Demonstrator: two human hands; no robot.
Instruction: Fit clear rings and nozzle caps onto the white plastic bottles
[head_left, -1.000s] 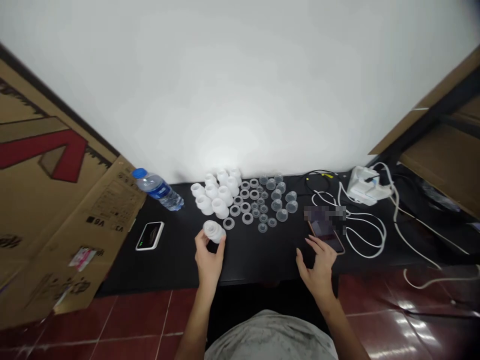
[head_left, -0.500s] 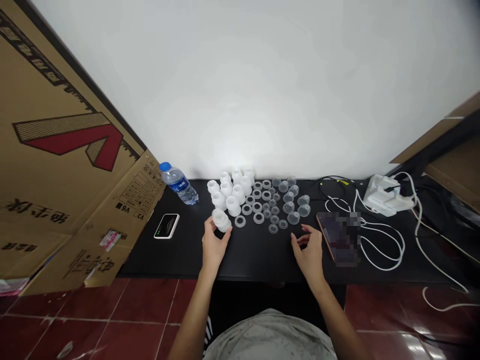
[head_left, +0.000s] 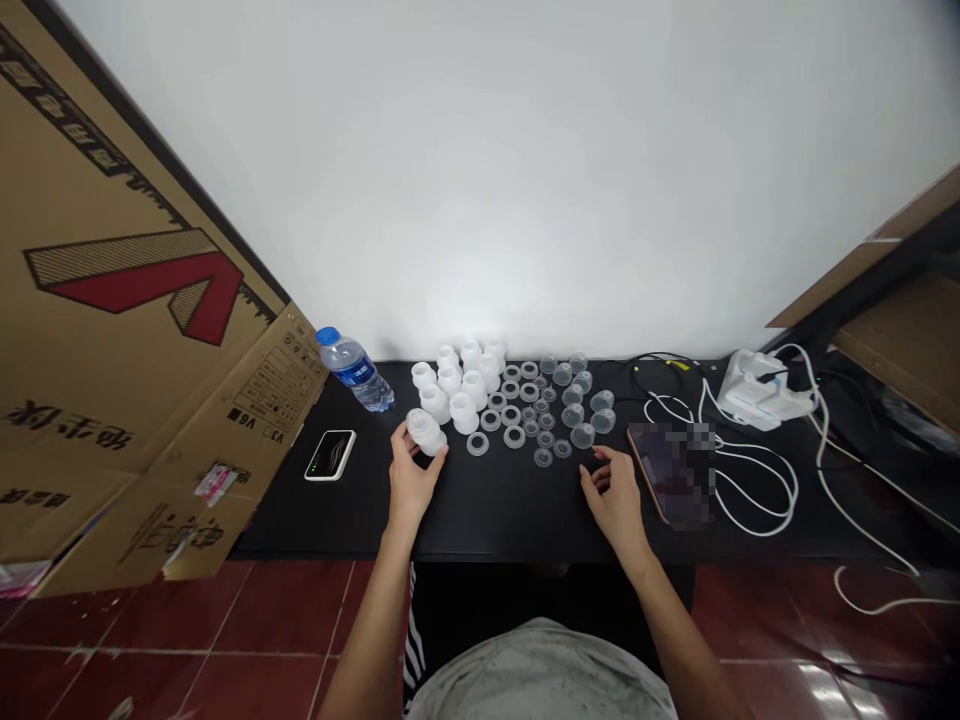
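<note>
Toward table's (head_left: 510, 520) back left corner: bottle (head_left: 358, 372). Next, nearer front edge: jar (head_left: 427, 432) pinched in left grip (head_left: 410, 485). Then other jars (head_left: 463, 408), rings (head_left: 507, 437), domes (head_left: 583, 435) toward back edge; part-open, empty right grip (head_left: 616, 498) near front edge, beside phone (head_left: 660, 468).

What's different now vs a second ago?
Right hand moved left and forward, off the phone's edge, toward the clear domes. Left hand shifted its white container left and slightly forward, away from the rings. No visible pick-up or release. Unheld parts and phone stayed put; camera view shifted.
</note>
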